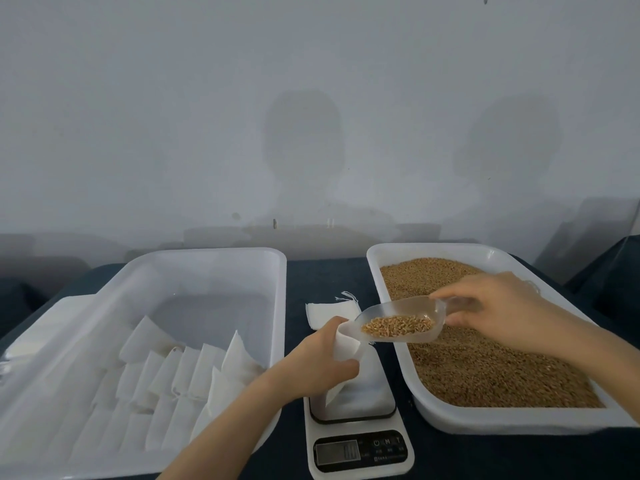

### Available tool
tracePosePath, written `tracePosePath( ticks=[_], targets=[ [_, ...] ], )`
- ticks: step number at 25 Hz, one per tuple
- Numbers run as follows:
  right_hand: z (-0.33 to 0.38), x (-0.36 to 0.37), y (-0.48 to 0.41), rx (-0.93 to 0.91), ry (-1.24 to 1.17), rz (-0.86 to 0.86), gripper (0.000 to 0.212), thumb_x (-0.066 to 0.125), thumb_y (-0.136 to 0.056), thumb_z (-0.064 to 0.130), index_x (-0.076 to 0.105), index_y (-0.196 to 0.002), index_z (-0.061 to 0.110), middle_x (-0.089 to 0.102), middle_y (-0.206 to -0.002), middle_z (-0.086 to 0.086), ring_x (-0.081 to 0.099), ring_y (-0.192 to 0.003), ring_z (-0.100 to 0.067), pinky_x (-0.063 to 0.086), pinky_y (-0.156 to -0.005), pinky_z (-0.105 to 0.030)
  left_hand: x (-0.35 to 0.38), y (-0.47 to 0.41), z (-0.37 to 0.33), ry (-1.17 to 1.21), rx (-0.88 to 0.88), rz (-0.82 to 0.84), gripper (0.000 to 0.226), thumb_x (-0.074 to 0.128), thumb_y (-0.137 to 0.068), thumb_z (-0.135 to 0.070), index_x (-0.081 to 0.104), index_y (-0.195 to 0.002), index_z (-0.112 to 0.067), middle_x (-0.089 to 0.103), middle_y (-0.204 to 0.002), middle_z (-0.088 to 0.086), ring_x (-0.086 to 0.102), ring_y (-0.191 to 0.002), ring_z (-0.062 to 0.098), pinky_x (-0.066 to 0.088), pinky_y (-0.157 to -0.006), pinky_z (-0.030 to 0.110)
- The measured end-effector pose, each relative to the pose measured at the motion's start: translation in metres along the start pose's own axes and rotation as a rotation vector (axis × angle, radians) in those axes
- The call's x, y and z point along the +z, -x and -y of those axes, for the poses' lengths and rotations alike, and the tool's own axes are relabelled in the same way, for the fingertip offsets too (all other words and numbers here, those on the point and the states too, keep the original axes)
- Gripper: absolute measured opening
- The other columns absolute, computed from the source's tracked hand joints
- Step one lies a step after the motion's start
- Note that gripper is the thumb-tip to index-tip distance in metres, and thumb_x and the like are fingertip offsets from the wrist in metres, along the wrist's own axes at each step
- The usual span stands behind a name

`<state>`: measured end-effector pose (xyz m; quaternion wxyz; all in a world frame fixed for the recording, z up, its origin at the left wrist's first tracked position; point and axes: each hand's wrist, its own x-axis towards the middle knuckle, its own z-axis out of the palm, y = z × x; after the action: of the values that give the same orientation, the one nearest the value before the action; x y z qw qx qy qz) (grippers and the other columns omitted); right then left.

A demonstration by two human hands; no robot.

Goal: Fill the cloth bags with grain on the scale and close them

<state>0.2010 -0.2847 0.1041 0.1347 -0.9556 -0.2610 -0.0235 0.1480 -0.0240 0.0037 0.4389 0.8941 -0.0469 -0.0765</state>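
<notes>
My left hand (317, 363) grips a white cloth bag (344, 348) by its mouth, upright over the white kitchen scale (360, 441). My right hand (498, 308) holds a clear plastic scoop (398, 322) by its handle. The scoop carries brown grain, and its tip sits at the bag's mouth. A white tray (391, 252) on the right is full of grain (485, 368). The scale's small display faces me; its digits are too small to read.
A large white tray (221, 252) on the left holds several empty white cloth bags (180, 379). Another flat cloth bag (329, 311) with a drawstring lies behind the scale on the dark table cover. A grey wall stands close behind the table.
</notes>
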Motion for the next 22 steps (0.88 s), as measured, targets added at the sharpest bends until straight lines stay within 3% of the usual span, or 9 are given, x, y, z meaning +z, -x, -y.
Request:
tracePosePath(
  ticks=[4,9,13,15,18,22],
  targets=[
    [0.007,0.001,-0.007,-0.092,0.096,-0.015,0.031,0.066,-0.078,0.046,0.048,-0.089,0.069,0.057,-0.084,0.032,0.049,-0.09,0.009,0.038,-0.095,-0.033,0.001,0.0,0.001,-0.017,0.023,0.0,0.048,0.061,-0.086,-0.032,0.032,-0.123,-0.041,0.052,-0.112,-0.012,0.056,-0.096,0.01,0.046,-0.077,0.017],
    [0.019,-0.003,-0.017,-0.162,0.221,0.01,0.03,0.063,-0.082,0.047,0.056,-0.109,0.058,0.054,-0.084,0.027,0.045,-0.091,0.001,0.027,-0.092,-0.029,0.001,0.002,-0.003,0.0,0.039,-0.014,0.046,0.065,-0.084,-0.043,0.034,-0.119,-0.043,0.052,-0.11,-0.02,0.058,-0.09,0.001,0.043,-0.063,0.007],
    [0.029,-0.016,-0.023,-0.159,0.276,0.047,0.031,0.061,-0.084,0.044,0.057,-0.114,0.053,0.06,-0.091,0.024,0.047,-0.096,-0.007,0.031,-0.095,-0.032,0.002,0.001,-0.008,0.007,0.05,-0.027,0.048,0.067,-0.081,-0.048,0.037,-0.119,-0.042,0.053,-0.11,-0.021,0.059,-0.09,0.0,0.045,-0.065,0.008],
    [0.033,-0.022,-0.025,-0.172,0.299,0.063,0.031,0.061,-0.085,0.043,0.058,-0.115,0.05,0.065,-0.097,0.023,0.049,-0.099,-0.004,0.027,-0.096,-0.029,0.002,-0.001,-0.011,0.015,0.059,-0.034,0.051,0.069,-0.079,-0.049,0.04,-0.12,-0.04,0.055,-0.111,-0.019,0.061,-0.091,0.001,0.047,-0.067,0.009],
    [0.042,-0.033,-0.027,-0.189,0.381,0.067,0.028,0.061,-0.086,0.039,0.061,-0.112,0.048,0.066,-0.088,0.018,0.051,-0.091,0.001,0.023,-0.089,-0.027,0.002,-0.008,-0.016,0.057,0.073,-0.078,0.054,0.073,-0.077,-0.047,0.046,-0.122,-0.036,0.057,-0.111,-0.017,0.061,-0.09,0.0,0.048,-0.069,0.009],
    [0.059,-0.044,-0.028,-0.253,0.617,-0.01,0.022,0.056,-0.088,0.033,0.064,-0.108,0.039,0.061,-0.082,0.013,0.049,-0.083,-0.008,0.023,-0.085,-0.031,0.007,-0.014,-0.02,0.16,0.088,-0.151,0.054,0.077,-0.074,-0.044,0.051,-0.121,-0.035,0.059,-0.11,-0.017,0.061,-0.095,0.003,0.052,-0.076,0.016]
  ],
)
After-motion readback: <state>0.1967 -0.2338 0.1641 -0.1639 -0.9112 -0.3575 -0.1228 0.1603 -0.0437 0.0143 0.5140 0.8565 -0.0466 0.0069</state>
